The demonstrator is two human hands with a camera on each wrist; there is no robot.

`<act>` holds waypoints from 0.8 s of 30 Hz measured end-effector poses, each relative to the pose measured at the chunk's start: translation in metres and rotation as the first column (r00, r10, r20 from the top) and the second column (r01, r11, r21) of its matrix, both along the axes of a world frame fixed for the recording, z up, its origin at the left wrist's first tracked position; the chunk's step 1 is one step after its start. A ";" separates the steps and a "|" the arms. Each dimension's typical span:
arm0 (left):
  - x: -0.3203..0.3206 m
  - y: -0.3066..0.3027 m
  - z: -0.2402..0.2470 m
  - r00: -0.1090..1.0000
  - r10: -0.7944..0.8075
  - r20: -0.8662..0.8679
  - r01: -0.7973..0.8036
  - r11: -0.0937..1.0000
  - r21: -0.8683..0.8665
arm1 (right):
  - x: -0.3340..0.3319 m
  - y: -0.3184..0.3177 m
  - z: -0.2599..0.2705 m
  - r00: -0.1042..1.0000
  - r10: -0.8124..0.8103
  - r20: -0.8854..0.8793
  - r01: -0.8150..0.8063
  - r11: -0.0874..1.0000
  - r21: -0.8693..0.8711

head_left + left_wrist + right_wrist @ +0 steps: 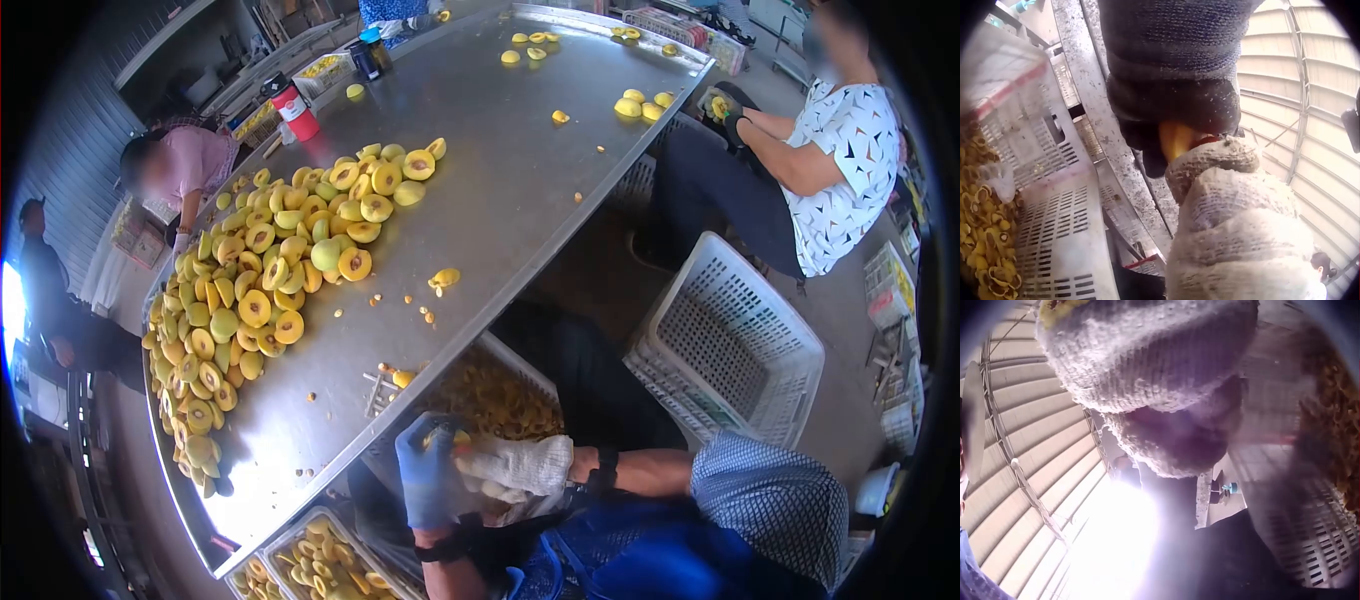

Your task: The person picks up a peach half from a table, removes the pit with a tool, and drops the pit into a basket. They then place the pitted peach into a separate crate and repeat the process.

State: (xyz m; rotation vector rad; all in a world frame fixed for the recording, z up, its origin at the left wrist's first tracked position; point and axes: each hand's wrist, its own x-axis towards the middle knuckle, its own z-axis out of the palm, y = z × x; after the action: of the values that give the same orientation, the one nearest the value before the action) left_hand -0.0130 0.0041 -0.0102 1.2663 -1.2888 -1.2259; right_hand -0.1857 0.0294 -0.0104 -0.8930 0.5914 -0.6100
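My left hand (427, 475), in a blue glove with a dark coating, holds a yellow peach half (1175, 140) between thumb and fingers. Close against it is my right hand (520, 465) in a white knitted glove, its fingers curled and its tip at the fruit's reddish inner side. In the right wrist view, the white-gloved fingers (1147, 356) bend inward, with a bit of yellow flesh showing at the top left. Both hands are just off the near edge of the metal table (480, 240), over a crate (1063, 212) holding many yellow-brown pieces.
A large heap of peach halves (255, 270) covers the table's left part. Small pits and scraps lie near its front edge. An empty white crate (740, 340) stands right of my legs; filled crates (320, 555) stand at the lower left. People work at the table's far left and right.
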 end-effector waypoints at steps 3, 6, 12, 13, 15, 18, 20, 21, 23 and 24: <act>0.011 -0.003 -0.006 0.992 -0.121 0.025 0.122 0.993 -0.009 | 0.000 -0.004 0.003 0.986 0.107 0.127 -0.139 0.949 0.281; 0.007 -0.003 -0.031 0.978 0.016 -0.206 -0.047 0.989 -0.143 | 0.003 0.002 -0.005 0.936 0.069 0.344 -0.256 0.806 0.533; -0.005 0.005 -0.059 0.914 0.163 -0.373 -0.228 0.964 -0.138 | 0.003 -0.007 -0.023 0.963 0.240 0.125 -0.269 0.896 0.352; -0.007 0.007 -0.054 0.898 0.147 -0.415 -0.199 0.976 -0.086 | 0.004 -0.007 -0.020 0.968 0.238 0.076 -0.250 0.910 0.332; -0.008 0.010 -0.049 0.880 0.149 -0.452 -0.191 0.980 -0.048 | 0.006 -0.002 -0.010 0.986 0.156 -0.056 -0.140 0.966 0.218; -0.006 0.012 -0.043 0.856 0.118 -0.503 -0.158 0.987 -0.037 | 0.016 0.000 -0.039 0.985 -0.077 -0.155 0.003 0.902 -0.431; -0.008 0.012 -0.046 0.818 0.112 -0.564 -0.148 0.989 -0.019 | 0.008 0.002 -0.022 0.983 0.133 -0.129 -0.126 0.990 0.060; -0.009 0.011 -0.043 0.823 0.148 -0.549 -0.164 0.986 0.020 | 0.009 0.000 -0.014 0.977 0.180 -0.116 -0.153 0.966 0.210; -0.011 0.011 -0.043 0.809 0.276 -0.519 -0.277 0.958 0.078 | 0.015 0.000 -0.013 0.976 0.109 -0.187 -0.088 0.989 0.116; -0.012 0.013 -0.043 0.800 0.332 -0.499 -0.324 0.940 0.106 | 0.014 0.002 -0.015 0.943 0.088 -0.322 -0.118 0.990 -0.073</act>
State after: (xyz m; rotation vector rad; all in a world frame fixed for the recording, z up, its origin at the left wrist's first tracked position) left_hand -0.0247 0.0170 -0.0527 1.0204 -0.6392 -1.2078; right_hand -0.1716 0.0319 -0.0249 -1.1126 0.8057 -0.4019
